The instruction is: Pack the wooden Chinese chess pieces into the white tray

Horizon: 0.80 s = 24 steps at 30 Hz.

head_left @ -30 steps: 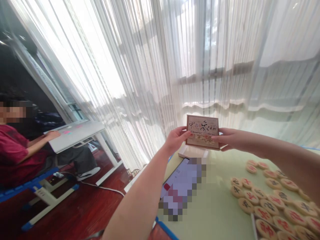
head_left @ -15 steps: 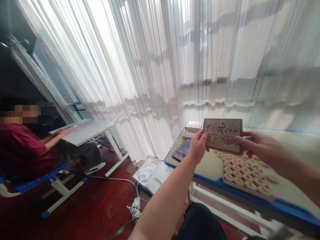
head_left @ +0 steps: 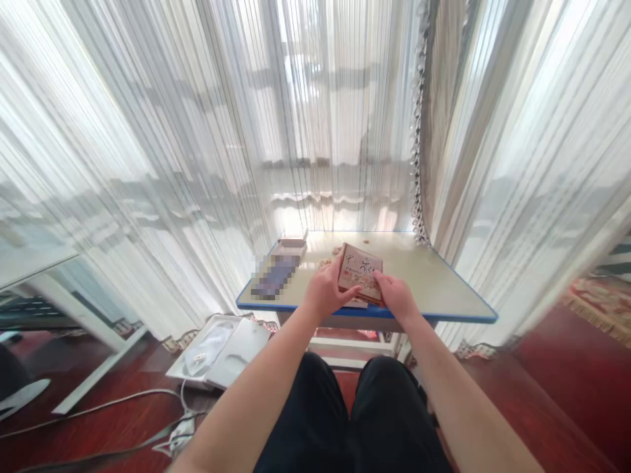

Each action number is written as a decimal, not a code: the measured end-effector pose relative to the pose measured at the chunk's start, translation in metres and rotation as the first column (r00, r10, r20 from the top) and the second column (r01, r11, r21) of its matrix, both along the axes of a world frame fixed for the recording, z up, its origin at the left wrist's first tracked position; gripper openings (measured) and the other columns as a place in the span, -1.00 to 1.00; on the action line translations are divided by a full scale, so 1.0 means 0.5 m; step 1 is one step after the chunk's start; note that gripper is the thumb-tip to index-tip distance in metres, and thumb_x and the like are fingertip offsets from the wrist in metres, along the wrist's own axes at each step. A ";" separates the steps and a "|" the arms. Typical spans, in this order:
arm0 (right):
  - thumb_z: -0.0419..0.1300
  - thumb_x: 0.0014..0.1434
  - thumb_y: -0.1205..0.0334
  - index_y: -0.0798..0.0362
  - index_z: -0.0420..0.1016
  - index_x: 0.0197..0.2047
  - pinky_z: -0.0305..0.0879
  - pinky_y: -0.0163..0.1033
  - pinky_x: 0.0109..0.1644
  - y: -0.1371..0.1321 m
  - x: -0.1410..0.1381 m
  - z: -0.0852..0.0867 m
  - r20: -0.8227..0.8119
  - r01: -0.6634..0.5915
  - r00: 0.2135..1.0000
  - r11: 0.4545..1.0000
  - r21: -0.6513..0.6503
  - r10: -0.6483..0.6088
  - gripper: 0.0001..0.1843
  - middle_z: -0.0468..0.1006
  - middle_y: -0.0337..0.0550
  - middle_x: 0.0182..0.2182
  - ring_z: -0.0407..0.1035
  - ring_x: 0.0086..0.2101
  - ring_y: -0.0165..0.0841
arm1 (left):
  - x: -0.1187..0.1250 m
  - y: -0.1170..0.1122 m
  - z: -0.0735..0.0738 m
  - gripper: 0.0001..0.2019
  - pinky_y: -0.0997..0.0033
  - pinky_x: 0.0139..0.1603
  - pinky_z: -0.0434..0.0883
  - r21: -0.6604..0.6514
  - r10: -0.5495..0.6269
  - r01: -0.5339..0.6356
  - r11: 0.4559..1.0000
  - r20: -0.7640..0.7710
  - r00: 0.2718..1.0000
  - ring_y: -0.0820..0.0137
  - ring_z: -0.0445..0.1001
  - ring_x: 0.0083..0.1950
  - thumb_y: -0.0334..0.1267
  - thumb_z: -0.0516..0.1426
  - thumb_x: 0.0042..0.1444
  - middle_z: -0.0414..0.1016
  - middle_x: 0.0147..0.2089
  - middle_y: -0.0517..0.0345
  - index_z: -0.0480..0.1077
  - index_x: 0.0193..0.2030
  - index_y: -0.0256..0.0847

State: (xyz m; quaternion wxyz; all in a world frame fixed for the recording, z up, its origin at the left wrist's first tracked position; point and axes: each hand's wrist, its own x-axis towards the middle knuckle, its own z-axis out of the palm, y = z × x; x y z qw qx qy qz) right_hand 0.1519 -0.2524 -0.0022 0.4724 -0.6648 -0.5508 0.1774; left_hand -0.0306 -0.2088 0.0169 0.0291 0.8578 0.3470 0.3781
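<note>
Both hands grasp the box from either side: left hand [head_left: 325, 292] on its left edge, right hand [head_left: 395, 294] on its right edge. Chinese chess box [head_left: 359, 273] sits between them, tilted, low over the blue-edged table [head_left: 424, 282]; contact with the tabletop can't be confirmed. Wooden chess pieces [head_left: 327, 262] lie just beyond the left hand, partly hidden by the box. Further left of that hand: pixelated phone [head_left: 275, 277] and, past it, a shallow tray [head_left: 290, 247]. Below the hands, on the floor, left: open white case [head_left: 219, 350].
</note>
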 end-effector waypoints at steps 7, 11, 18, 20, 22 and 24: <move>-0.16 0.20 -0.10 0.06 0.46 -0.48 0.13 -0.31 -0.36 0.030 -0.028 -0.026 0.122 0.012 0.992 0.998 0.068 -0.021 -0.46 0.53 -0.07 -0.51 0.34 -0.44 -0.30 | -0.045 0.034 -0.030 -0.35 0.27 -0.01 0.37 -0.172 0.013 0.006 0.985 0.105 0.994 0.21 0.43 0.01 0.03 0.09 0.04 0.44 0.05 -0.04 0.11 0.24 -0.20; -0.16 0.20 -0.09 0.04 0.40 -0.55 0.09 -0.31 -0.39 0.029 -0.033 -0.027 0.171 -0.005 0.985 1.000 -0.003 0.005 -0.47 0.51 -0.10 -0.55 0.32 -0.48 -0.33 | -0.052 0.034 -0.034 -0.41 0.33 -0.06 0.39 -0.257 -0.025 0.072 0.964 0.182 0.983 0.27 0.46 -0.05 0.01 0.09 0.05 0.48 -0.02 0.01 0.17 0.19 -0.20; -0.15 0.19 -0.08 0.04 0.48 -0.48 0.14 -0.32 -0.34 0.031 -0.028 -0.022 0.142 -0.023 0.989 0.999 -0.044 0.029 -0.47 0.55 -0.09 -0.48 0.36 -0.42 -0.32 | -0.066 0.048 -0.050 -0.44 0.28 -0.12 0.35 -0.225 0.115 -0.090 0.970 0.100 0.988 0.29 0.40 -0.21 0.07 0.08 0.02 0.47 -0.25 0.03 0.32 0.08 -0.28; -0.15 0.19 -0.08 0.05 0.51 -0.45 0.16 -0.32 -0.32 0.033 -0.025 -0.022 0.133 -0.022 0.991 0.998 -0.052 0.029 -0.47 0.57 -0.08 -0.44 0.38 -0.40 -0.31 | -0.066 0.050 -0.052 -0.47 0.30 -0.14 0.33 -0.236 0.127 -0.104 0.966 0.087 0.988 0.31 0.39 -0.23 0.08 0.06 0.03 0.44 -0.32 0.08 0.34 0.03 -0.28; -0.15 0.19 -0.07 0.05 0.52 -0.43 0.17 -0.32 -0.30 0.037 -0.024 -0.021 0.143 -0.019 0.989 0.997 -0.075 0.029 -0.47 0.58 -0.07 -0.41 0.39 -0.38 -0.31 | -0.064 0.049 -0.051 -0.50 0.33 -0.18 0.32 -0.256 0.148 -0.127 0.958 0.064 0.987 0.33 0.38 -0.27 0.09 0.03 0.04 0.40 -0.38 0.12 0.37 -0.03 -0.27; -0.16 0.21 -0.05 0.05 0.52 -0.42 0.17 -0.31 -0.29 0.040 -0.023 -0.019 0.179 -0.014 0.983 0.994 -0.110 0.034 -0.47 0.59 -0.05 -0.38 0.40 -0.36 -0.29 | -0.061 0.046 -0.049 -0.53 0.37 -0.24 0.30 -0.279 0.175 -0.156 0.947 0.042 0.984 0.34 0.38 -0.30 0.08 0.02 0.06 0.38 -0.42 0.15 0.39 -0.07 -0.27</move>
